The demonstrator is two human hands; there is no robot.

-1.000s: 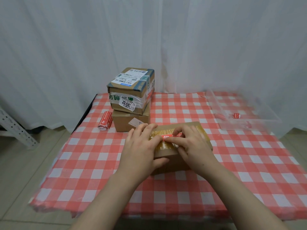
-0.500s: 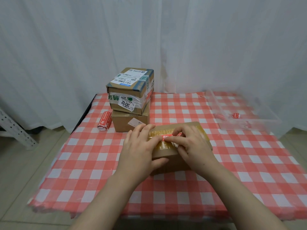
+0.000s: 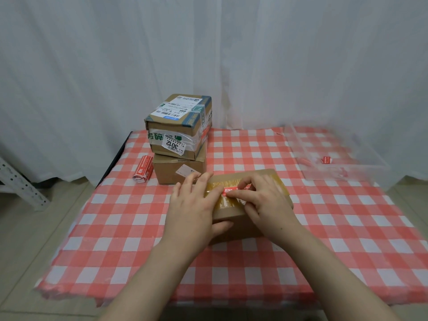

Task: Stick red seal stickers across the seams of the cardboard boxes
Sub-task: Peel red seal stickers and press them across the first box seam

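Note:
A flat cardboard box point(image 3: 231, 213) with yellowish tape along its top seam lies in the middle of the checked table. A red seal sticker point(image 3: 231, 189) lies across that seam. My left hand point(image 3: 192, 205) rests flat on the box's left end, fingers straight on top and thumb against the near side. My right hand point(image 3: 261, 200) bends over the sticker, its fingertips pressing on the sticker's right part. Most of the sticker's right end is hidden under those fingers.
Two taped cardboard boxes point(image 3: 179, 137) are stacked at the back left. A roll of red stickers point(image 3: 143, 172) lies left of them. A clear plastic tray point(image 3: 335, 158) at the back right holds a small red scrap point(image 3: 326, 160). The red-and-white checked tablecloth point(image 3: 115, 228) covers the table.
Both hands stay on the box. My right fingers have slid slightly along the sticker; the box and hands sit almost where they were.

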